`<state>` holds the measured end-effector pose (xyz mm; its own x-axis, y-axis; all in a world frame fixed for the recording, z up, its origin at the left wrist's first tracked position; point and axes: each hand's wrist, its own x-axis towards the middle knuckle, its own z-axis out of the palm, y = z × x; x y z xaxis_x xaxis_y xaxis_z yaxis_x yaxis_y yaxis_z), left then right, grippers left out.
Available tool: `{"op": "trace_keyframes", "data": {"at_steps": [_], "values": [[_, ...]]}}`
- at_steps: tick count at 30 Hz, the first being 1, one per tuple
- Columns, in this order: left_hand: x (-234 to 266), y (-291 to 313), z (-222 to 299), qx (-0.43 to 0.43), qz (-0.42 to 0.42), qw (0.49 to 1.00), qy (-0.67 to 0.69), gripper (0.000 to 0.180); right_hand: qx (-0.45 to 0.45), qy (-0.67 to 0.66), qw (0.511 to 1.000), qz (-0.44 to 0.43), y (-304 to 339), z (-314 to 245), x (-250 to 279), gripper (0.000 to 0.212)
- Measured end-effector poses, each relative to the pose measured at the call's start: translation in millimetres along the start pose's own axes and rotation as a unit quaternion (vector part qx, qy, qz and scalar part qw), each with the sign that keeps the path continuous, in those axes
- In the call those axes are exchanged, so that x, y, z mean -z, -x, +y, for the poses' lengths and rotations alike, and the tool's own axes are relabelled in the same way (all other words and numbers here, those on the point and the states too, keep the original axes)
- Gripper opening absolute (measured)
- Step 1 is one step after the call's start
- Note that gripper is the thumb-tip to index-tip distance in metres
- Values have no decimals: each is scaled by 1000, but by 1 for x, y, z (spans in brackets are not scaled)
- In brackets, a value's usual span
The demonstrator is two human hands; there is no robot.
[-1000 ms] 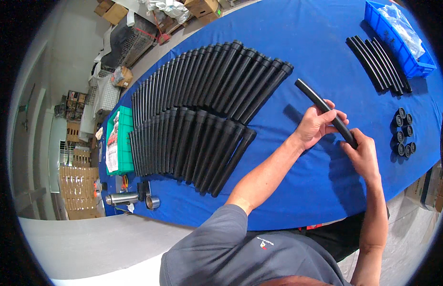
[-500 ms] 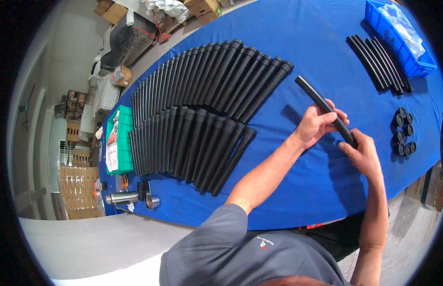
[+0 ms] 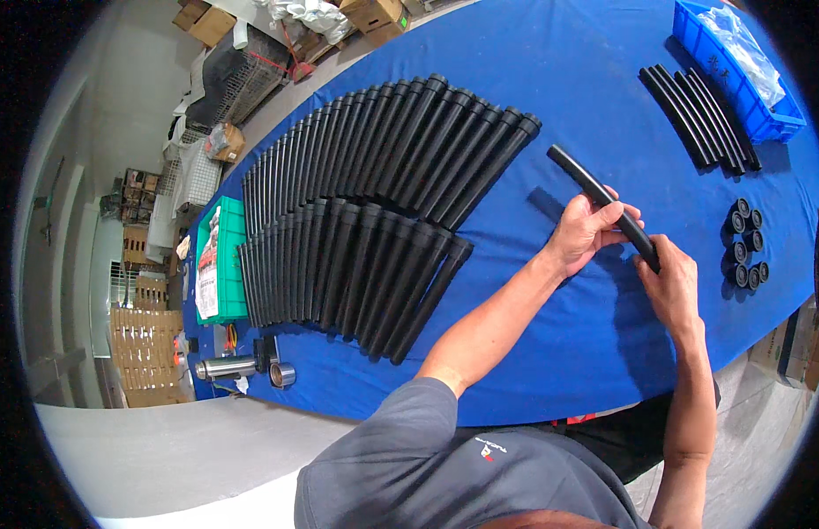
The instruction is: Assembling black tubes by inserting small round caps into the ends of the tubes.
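A black tube (image 3: 579, 172) is held at a slant above the blue cloth, its free end pointing to the far left. My left hand (image 3: 591, 231) is closed round its middle, thumb lying on top. At the near end my right hand (image 3: 669, 278) grips the tube, and its fingers hide that end. Black round caps (image 3: 738, 222) stand in a small cluster to the right of my hands. Several bare black tubes (image 3: 696, 119) lie side by side farther off at the right. On the left, two long rows of capped black tubes (image 3: 374, 141) are laid out.
A blue crate (image 3: 784, 123) with clear plastic bags stands at the far right. At the left edge of the blue-covered table (image 3: 586, 53) are a green crate (image 3: 235, 264), a steel flask (image 3: 226, 367) and a roll of tape (image 3: 283, 376). Cardboard boxes (image 3: 374, 18) lie beyond the table.
My right hand has shifted slightly up and turned on the tube's near end. The tube's free end has dipped a little. My left hand keeps its hold.
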<state>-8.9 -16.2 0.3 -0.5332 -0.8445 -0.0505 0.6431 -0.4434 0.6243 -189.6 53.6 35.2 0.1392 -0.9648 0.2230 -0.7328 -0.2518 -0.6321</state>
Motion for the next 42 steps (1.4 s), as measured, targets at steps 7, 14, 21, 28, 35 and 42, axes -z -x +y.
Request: {"op": "trace_keyframes", "data": {"at_steps": [7, 14, 21, 28, 35, 42], "values": [[5, 4, 4, -2, -3, 1000, 19, 24, -257, -225, 921, -186, -9, -25, 21, 18], [5, 3, 4, -10, -12, 1000, 10, 23, -81, -67, 992, -71, -7, -17, 15, 19], [2, 0, 0, -20, 8, 1000, -7, 22, 19, 81, 994, 73, 1, -7, 0, 21], [1, 2, 4, -17, 10, 1000, 22, 23, -122, -100, 985, -66, -3, -16, 11, 19], [5, 4, 7, -15, -33, 999, 8, 22, -226, -159, 940, -199, -11, -25, 29, 20], [6, 4, 6, -9, -7, 1000, 0, 23, -135, -77, 984, -90, -8, -22, 22, 21]]}}
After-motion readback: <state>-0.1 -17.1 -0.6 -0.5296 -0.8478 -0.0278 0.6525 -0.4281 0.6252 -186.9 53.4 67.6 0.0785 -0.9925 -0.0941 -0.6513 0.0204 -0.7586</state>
